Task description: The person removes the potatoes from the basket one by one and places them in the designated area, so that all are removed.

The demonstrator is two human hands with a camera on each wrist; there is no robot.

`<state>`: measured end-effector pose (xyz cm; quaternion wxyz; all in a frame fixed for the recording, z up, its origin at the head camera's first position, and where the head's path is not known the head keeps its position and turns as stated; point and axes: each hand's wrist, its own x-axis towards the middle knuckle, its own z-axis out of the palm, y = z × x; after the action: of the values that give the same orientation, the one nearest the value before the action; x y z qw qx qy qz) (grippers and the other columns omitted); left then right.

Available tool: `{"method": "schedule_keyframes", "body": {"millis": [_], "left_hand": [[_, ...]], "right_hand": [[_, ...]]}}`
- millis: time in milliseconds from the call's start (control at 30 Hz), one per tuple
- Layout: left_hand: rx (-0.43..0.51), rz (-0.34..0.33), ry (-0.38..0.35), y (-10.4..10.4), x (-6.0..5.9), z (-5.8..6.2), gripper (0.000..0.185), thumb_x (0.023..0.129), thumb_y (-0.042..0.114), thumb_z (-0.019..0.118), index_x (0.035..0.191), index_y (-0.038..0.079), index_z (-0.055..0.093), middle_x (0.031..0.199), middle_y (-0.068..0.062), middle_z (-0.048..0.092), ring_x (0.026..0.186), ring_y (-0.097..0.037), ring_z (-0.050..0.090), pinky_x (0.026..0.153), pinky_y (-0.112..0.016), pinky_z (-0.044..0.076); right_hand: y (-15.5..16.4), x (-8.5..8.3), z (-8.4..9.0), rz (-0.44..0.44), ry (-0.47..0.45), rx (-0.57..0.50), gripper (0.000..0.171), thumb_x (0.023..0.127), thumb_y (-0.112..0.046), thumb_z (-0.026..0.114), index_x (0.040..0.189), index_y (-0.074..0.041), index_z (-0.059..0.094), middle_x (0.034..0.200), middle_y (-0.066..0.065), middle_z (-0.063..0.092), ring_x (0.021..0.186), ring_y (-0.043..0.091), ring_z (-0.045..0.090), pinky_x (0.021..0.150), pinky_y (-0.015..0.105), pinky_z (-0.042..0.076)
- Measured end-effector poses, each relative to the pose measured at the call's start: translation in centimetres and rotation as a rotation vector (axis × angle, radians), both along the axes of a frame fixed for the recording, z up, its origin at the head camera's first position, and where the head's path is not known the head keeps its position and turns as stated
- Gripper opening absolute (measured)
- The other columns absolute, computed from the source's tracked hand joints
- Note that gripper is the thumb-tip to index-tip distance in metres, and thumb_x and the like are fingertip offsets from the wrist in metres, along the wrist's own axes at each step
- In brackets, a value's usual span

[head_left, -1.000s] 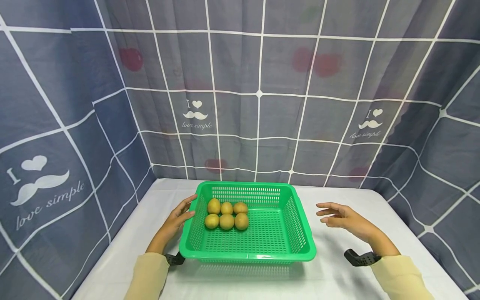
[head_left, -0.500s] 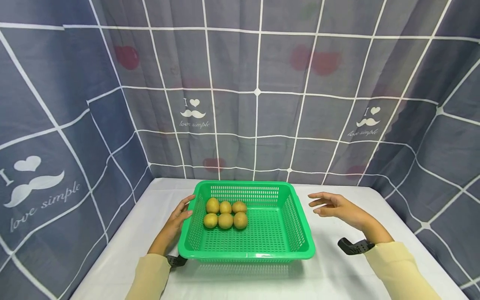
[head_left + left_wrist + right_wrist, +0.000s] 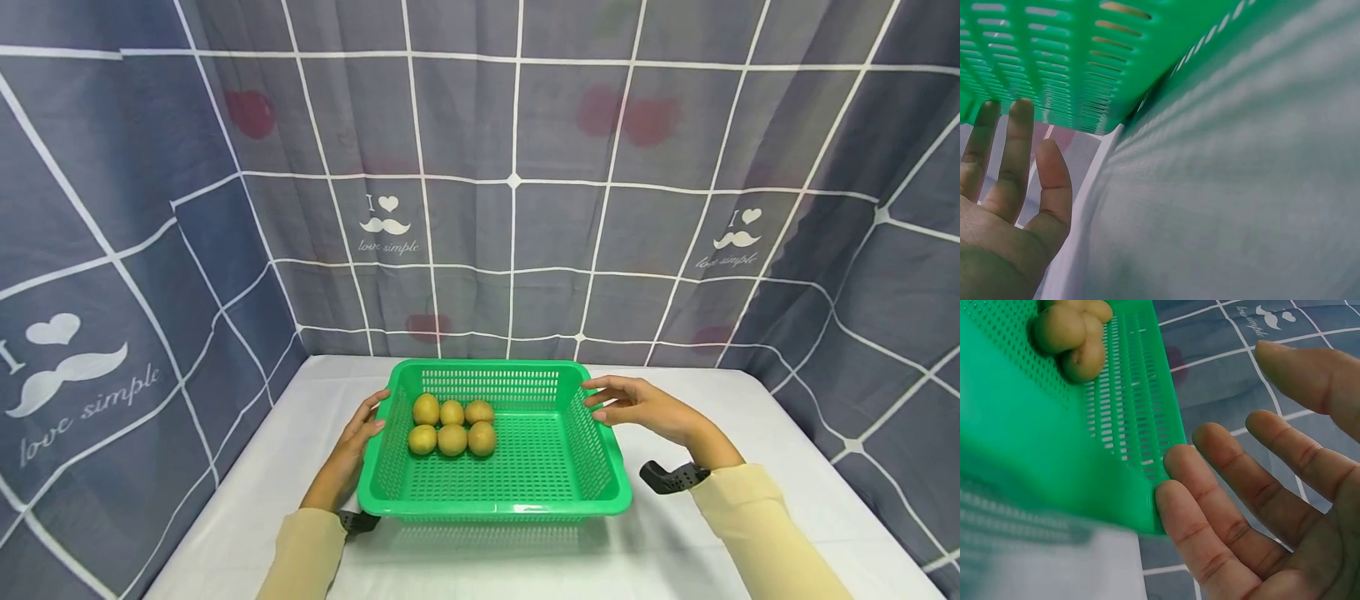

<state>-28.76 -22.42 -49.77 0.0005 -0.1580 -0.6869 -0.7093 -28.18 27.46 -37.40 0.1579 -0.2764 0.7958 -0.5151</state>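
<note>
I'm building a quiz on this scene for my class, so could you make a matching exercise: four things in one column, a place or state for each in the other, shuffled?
Things:
1. kiwifruits
2. left hand
3. right hand
4. basket

Places or states:
a. at the basket's right rim, fingers straight
b. stands on the white table
c. clustered in the basket's far left part
d. against the basket's left wall

Pairs: 1-c, 2-d, 3-a, 4-b

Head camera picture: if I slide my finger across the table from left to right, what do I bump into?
Left hand → green basket with the kiwis inside → right hand.
</note>
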Motion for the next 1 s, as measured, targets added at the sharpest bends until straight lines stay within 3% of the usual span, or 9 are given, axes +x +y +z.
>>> {"method": "schedule_keyframes", "body": {"millis": [133,333,500,567,633,700,767,867,1000], "left_hand": [[0.005,-0.009,0.011,0.0,0.0,-0.1,0.057,0.109,0.012,0.044,0.164,0.000,0.031,0.152,-0.012,0.043,0.121,-0.012,0.058,0.099,-0.027,0.051],[0.028,-0.016,0.064,-0.1,0.1,-0.1,0.051,0.109,0.010,0.044,0.160,0.009,0.041,0.151,-0.009,0.046,0.122,-0.009,0.059,0.099,-0.024,0.051],[0.000,0.004,0.091,0.0,0.0,0.3,0.052,0.107,0.007,0.045,0.158,0.000,0.040,0.157,-0.032,0.042,0.123,-0.006,0.058,0.099,-0.024,0.050],[-0.039,0.024,0.096,0.1,0.0,0.4,0.053,0.106,0.006,0.044,0.157,-0.006,0.037,0.163,-0.036,0.034,0.139,-0.016,0.051,0.111,-0.033,0.045],[-0.056,0.035,0.106,0.2,0.0,0.5,0.054,0.105,0.005,0.044,0.155,-0.011,0.035,0.167,-0.038,0.027,0.154,-0.035,0.037,0.123,-0.052,0.033],[-0.071,0.043,0.113,0.4,0.1,0.6,0.054,0.103,0.005,0.045,0.154,-0.012,0.035,0.170,-0.038,0.021,0.160,-0.053,0.015,0.125,-0.070,0.017],[-0.079,0.041,0.125,0.5,0.1,0.6,0.054,0.103,0.005,0.045,0.153,-0.013,0.036,0.172,-0.038,0.015,0.159,-0.061,0.000,0.122,-0.077,0.007],[-0.104,0.044,0.120,0.5,0.1,0.7,0.055,0.103,0.006,0.045,0.155,-0.010,0.038,0.169,-0.037,0.024,0.157,-0.054,0.020,0.123,-0.064,0.026],[-0.113,0.046,0.112,0.4,0.0,0.9,0.057,0.103,0.007,0.045,0.158,-0.007,0.039,0.156,-0.035,0.040,0.134,-0.027,0.050,0.105,-0.032,0.046]], "right_hand": [[-1.0,-0.4,0.1,0.002,-0.014,0.002,0.059,0.105,-0.008,0.067,0.154,0.015,0.044,0.146,0.041,0.054,0.125,0.030,0.068,0.100,0.031,0.056],[-2.7,-1.5,0.1,0.005,-0.030,0.018,0.059,0.104,-0.010,0.069,0.155,0.011,0.047,0.144,0.028,0.061,0.120,0.024,0.069,0.104,0.043,0.056],[-4.3,-2.6,-0.2,-0.007,-0.063,0.011,0.058,0.103,-0.009,0.069,0.154,0.011,0.049,0.144,0.029,0.062,0.118,0.026,0.070,0.100,0.041,0.057],[-5.1,-3.1,-0.5,-0.006,-0.068,0.005,0.058,0.103,-0.009,0.069,0.154,0.010,0.050,0.143,0.028,0.062,0.117,0.027,0.071,0.100,0.040,0.057],[-5.9,-3.5,-0.7,-0.008,-0.077,0.002,0.057,0.103,-0.008,0.070,0.154,0.010,0.051,0.143,0.029,0.062,0.117,0.028,0.072,0.100,0.042,0.057],[-6.6,-3.8,-0.9,-0.008,-0.084,0.000,0.056,0.103,-0.008,0.070,0.153,0.009,0.051,0.142,0.028,0.064,0.118,0.030,0.071,0.103,0.047,0.056],[-7.3,-4.0,-1.0,-0.011,-0.101,-0.008,0.055,0.103,-0.006,0.069,0.152,0.009,0.052,0.142,0.027,0.064,0.119,0.031,0.071,0.106,0.051,0.054],[-8.1,-4.3,-1.0,-0.022,-0.126,-0.025,0.054,0.102,-0.005,0.069,0.152,0.010,0.053,0.140,0.023,0.066,0.119,0.030,0.071,0.106,0.052,0.054],[-9.1,-4.7,-1.1,-0.034,-0.139,-0.043,0.053,0.102,-0.003,0.069,0.151,0.009,0.054,0.138,0.018,0.068,0.121,0.032,0.070,0.103,0.045,0.057]]}}
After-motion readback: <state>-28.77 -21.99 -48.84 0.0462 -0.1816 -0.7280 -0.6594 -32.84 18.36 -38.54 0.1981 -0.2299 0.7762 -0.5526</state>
